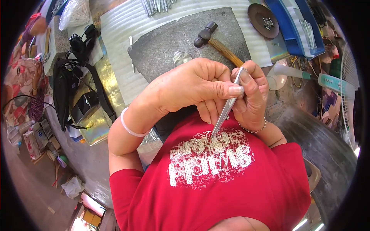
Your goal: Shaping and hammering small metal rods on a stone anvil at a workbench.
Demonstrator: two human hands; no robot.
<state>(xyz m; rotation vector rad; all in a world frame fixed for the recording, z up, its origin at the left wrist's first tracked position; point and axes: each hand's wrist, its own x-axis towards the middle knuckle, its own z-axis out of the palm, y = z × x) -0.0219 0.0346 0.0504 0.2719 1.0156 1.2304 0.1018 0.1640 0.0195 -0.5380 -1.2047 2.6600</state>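
A slim silver tweezer-like metal piece [227, 107] slants between my hands in front of my chest, with its thin point toward me. My left hand [196, 82], with a pale bangle on the forearm, is closed, its thumb pressing on the piece. My right hand [252, 94], wearing a beaded bracelet, pinches the piece near its far end. Just beyond my hands lies a ball-peen hammer [221, 48], its wooden handle partly hidden by my right hand. It rests on a dark stone slab [165, 50], where a small shiny clear or silvery scrap [181, 57] also lies.
White foam sheet [115, 42] lies under the slab. Silver strips [158, 5] are bundled at the far edge. A brown dish [263, 21] holds small metal pieces, beside a blue tray [295, 30]. Black straps [65, 84] lie left; a fan [350, 88] stands right.
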